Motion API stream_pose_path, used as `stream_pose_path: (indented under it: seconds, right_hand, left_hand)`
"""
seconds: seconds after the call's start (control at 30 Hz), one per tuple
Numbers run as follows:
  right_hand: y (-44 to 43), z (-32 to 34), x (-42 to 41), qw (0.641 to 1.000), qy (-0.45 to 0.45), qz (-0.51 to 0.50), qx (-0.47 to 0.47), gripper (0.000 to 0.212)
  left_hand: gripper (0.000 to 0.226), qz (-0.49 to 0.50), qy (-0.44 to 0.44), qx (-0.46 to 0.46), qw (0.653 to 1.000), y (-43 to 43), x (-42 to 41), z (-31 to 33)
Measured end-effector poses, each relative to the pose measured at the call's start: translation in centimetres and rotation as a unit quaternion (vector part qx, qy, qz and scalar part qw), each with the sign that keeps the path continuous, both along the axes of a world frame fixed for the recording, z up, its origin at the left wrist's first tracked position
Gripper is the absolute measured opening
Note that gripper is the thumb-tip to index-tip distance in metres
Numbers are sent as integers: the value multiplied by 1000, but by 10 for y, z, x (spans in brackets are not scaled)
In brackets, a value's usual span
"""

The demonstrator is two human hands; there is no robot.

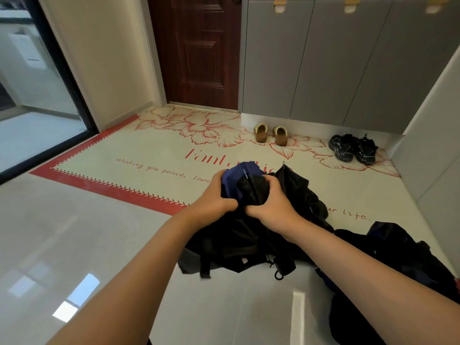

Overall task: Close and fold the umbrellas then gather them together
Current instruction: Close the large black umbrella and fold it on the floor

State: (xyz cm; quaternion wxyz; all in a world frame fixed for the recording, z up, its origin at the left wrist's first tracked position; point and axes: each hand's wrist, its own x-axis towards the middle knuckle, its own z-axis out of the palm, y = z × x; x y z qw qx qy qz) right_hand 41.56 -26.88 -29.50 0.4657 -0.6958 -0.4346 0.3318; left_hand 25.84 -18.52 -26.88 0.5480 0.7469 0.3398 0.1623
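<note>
A black umbrella with a blue outer side [239,240] hangs collapsed in front of me over the floor, its loose canopy bunched. My left hand [214,195] grips the blue fabric near the top. My right hand [271,202] grips the black folds beside it. A strap and a black handle with a cord loop dangle at the bottom [281,268]. Another dark umbrella [388,247] lies crumpled on the floor at the right, partly behind my right arm.
A cream mat with red flowers and lettering [154,155] covers the floor ahead. Brown slippers [271,134] and black sandals [353,148] sit by grey cabinets [323,61]. A dark wooden door [199,51] stands at the back, a glass door at left.
</note>
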Motion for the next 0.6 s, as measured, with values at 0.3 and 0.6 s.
stream_pose_path:
  seconds: [0.3,0.6]
  right_hand:
    - [-2,4,5,981,-170,90,-33,93]
    - [-10,-23,7,981,-170,-7,-95,129]
  left_hand:
    - [54,140,-25,81,987,20,2,-29]
    - [29,226,-128,-47,965,23,-1,-17]
